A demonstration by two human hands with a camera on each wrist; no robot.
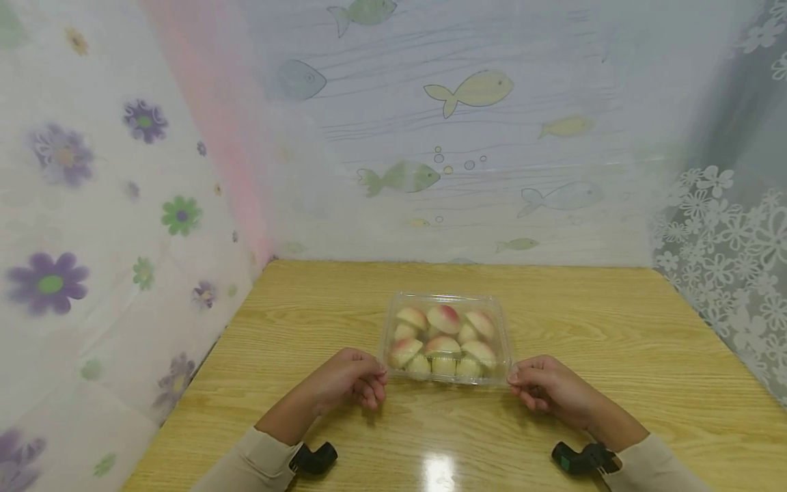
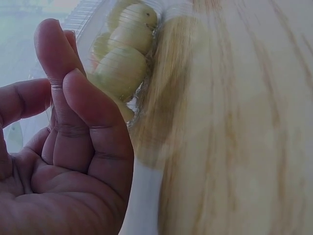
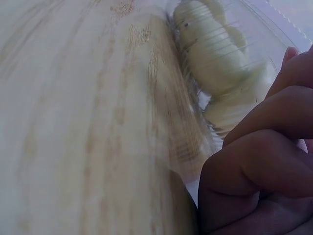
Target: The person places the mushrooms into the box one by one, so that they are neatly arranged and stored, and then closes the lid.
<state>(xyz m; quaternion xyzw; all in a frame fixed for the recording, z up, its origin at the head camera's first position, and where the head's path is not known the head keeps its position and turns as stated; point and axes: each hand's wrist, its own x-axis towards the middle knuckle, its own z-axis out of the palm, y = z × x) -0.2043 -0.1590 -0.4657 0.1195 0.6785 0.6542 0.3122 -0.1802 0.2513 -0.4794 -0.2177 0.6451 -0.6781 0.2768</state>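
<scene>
A clear plastic clamshell box [image 1: 444, 377] stands on the wooden table, lid down. Through its lid show several pale yellow, rounded pieces [image 1: 443, 347] with pink-blushed, cap-like tops, in two rows. My left hand [image 1: 354, 378] pinches the box's near left corner between thumb and index finger, the other fingers curled below. At the near right corner, my right hand [image 1: 549, 386] pinches the rim the same way. Close up, the left wrist view shows the left fingers [image 2: 100, 127] beside the clear wall, and the right wrist view shows the right fingers [image 3: 259, 161] bent near it.
The wood-grain table [image 1: 295, 307] runs back to a wall covering printed with fish [image 1: 473, 89]. A flower-printed sheet [image 1: 49, 283] hangs on the left, and a white-flowered one [image 1: 738, 232] on the right. Black wrist devices [image 1: 315, 458] sit at both cuffs.
</scene>
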